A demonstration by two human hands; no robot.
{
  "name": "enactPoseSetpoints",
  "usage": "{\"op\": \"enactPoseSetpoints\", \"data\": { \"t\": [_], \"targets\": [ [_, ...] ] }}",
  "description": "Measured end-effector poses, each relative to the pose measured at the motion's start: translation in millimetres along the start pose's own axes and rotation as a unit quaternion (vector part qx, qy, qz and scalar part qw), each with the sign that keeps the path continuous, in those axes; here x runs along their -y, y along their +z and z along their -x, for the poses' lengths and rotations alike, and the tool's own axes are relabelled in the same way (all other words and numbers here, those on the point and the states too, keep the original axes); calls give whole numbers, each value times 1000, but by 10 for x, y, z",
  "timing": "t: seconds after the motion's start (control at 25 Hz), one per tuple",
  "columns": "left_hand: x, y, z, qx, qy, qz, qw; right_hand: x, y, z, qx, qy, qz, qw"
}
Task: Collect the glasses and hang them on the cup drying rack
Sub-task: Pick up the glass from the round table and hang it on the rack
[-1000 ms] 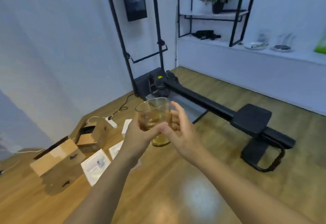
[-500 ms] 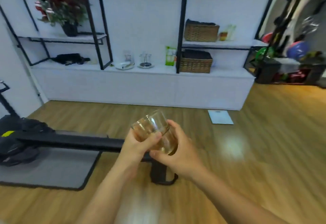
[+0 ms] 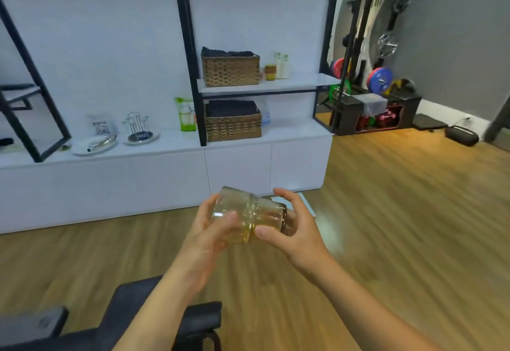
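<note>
At the centre of the frame we hold the glasses (image 3: 248, 215), two clear amber-tinted tumblers that look nested and tipped on their side, between both hands. Our left hand (image 3: 209, 229) curls around the outer glass with the thumb pressed on its wall; our right hand (image 3: 295, 226) wraps the inner one, fingers closed on it.

We judge this the carrying step, so we'd keep both grips firm, avoid twisting the nested pair, and separate them only once we reach the counter.

The cup drying rack (image 3: 137, 127) stands at middle left on the white counter (image 3: 171, 143), well apart from us; its wire prongs look bare, and it sits in a round tray. Left of it a plate (image 3: 93, 145) holds something we cannot identify. On the shelves to the right, two woven baskets, upper (image 3: 230, 70) and lower (image 3: 233, 125), each hold folded dark cloth.
</note>
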State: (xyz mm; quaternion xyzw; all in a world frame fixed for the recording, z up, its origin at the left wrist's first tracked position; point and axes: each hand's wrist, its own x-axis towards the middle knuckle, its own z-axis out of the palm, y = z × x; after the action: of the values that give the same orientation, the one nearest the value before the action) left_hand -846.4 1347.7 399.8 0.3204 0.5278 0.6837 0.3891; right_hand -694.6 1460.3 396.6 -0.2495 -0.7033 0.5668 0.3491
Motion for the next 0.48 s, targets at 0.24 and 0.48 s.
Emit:
{"op": "enactPoseSetpoints", "data": {
  "t": [0.24, 0.48],
  "targets": [
    [-15, 87, -1485, 22, -17, -100, 995, -221, -387, -1682, -18, -11, -22, 1000],
    [335, 19, -3221, 33, 35, -180, 983, -639, -665, -3248, -33, -31, 87, 995]
  ]
}}
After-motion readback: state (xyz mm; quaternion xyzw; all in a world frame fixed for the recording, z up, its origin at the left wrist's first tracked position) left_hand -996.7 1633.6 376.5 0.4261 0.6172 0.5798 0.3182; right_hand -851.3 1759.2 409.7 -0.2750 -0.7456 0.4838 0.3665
